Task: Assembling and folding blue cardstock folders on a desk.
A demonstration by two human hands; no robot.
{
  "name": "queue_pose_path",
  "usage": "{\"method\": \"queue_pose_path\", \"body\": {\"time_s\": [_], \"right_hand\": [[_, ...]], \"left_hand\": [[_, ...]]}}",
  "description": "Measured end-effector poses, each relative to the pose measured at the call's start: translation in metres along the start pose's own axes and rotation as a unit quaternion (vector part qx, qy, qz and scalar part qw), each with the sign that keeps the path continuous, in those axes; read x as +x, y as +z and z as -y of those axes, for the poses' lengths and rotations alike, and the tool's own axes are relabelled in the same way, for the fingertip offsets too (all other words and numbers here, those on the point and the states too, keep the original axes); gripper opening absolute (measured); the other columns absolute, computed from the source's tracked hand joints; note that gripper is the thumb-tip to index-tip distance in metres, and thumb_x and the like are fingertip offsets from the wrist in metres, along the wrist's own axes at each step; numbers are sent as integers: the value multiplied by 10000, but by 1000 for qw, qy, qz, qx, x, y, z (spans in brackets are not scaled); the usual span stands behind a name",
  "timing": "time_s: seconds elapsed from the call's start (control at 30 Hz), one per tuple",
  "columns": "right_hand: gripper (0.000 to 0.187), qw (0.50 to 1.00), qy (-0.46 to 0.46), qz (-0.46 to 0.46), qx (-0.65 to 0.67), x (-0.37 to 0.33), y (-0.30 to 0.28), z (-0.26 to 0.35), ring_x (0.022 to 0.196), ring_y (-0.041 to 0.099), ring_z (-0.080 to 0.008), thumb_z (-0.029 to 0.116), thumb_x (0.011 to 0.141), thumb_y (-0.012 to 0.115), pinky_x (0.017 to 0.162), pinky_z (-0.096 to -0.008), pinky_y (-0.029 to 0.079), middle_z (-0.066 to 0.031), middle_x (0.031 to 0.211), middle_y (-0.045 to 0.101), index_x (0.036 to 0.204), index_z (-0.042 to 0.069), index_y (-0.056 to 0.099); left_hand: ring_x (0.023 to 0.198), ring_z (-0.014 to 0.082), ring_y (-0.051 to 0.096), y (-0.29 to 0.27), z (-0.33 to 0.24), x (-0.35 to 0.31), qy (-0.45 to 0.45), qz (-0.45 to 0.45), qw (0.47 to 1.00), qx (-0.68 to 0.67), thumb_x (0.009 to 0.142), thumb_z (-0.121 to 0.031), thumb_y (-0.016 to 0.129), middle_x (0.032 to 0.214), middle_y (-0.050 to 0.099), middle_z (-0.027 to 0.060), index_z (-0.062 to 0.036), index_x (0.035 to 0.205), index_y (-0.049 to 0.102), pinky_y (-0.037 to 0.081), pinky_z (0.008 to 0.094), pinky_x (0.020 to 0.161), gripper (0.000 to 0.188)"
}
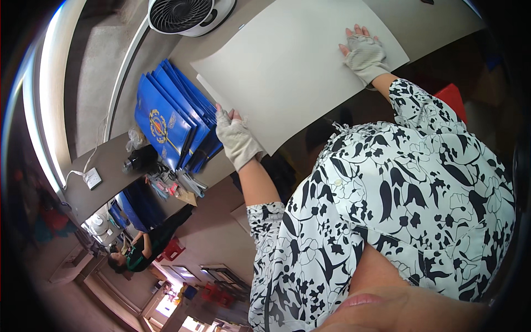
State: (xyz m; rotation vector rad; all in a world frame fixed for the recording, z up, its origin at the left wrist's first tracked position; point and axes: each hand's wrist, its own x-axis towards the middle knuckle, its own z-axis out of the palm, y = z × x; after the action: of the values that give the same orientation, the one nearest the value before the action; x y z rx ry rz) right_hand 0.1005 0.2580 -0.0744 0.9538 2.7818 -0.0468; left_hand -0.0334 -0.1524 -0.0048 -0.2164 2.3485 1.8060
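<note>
A large blank white sheet [298, 66] lies across the grey table in front of me. My right hand [366, 55], in a pale fingerless glove, rests flat on its right part with the fingers spread. My left hand [238, 138], gloved the same way, is at the sheet's left edge. Its bare fingertips point away from me and look slightly apart; its thumb is hard to make out. Just left of those fingertips stands a stack of glossy blue bags [171, 119] with a gold emblem, close to or touching them.
A black-and-white fan [182, 14] stands at the far left. By the bags are a dark bottle [140, 160], a crumpled clear plastic bag [134, 139] and a white socket box [92, 178] with a cable. Another person [138, 252] and red stools [172, 250] appear at lower left.
</note>
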Motion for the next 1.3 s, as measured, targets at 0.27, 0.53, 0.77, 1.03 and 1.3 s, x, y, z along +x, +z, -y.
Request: {"method": "queue_pose_path", "body": {"time_s": [0.27,0.53,0.77,1.03,1.3], "right_hand": [[687,1000,-9,19,3,-7,4,16,1601,179,-264,579,1049,375,1277,-542,135,-71,1726,239,1628,212,337],[658,996,-23,-89,-1,-9,13,14,1534,331,-261,563,1011,488,1226,-536,259,-89,1642,396,1551,189,457],[608,959,-163,-146,180,-5,2,17,1298,600,-277,599,958,592,1082,-431,452,-113,1384,648,1328,122,663],[568,906,-118,328,240,-4,-63,114,823,715,-298,581,868,760,733,-411,554,-155,904,728,972,23,743],[561,866,-58,411,278,-15,-60,96,718,696,-260,590,836,792,643,-388,536,-125,781,704,907,37,733]], "left_hand": [[1538,475,264,81,-1,12,320,157,878,319,891,-309,761,1635,272,353,2,1551,434,242,493,1257,800],[1484,545,322,146,-7,-4,316,36,790,524,970,-496,654,1587,396,321,-89,1527,511,291,571,1222,704],[1468,519,381,148,-10,2,332,41,793,510,939,-466,681,1540,466,318,-87,1466,583,274,529,1245,656],[1429,501,441,150,-9,1,376,41,795,475,927,-371,695,1501,522,291,-75,1454,587,326,513,1223,614],[1424,456,470,153,-13,42,369,60,800,470,917,-275,665,1506,548,228,-62,1486,547,356,501,1208,619]]}}
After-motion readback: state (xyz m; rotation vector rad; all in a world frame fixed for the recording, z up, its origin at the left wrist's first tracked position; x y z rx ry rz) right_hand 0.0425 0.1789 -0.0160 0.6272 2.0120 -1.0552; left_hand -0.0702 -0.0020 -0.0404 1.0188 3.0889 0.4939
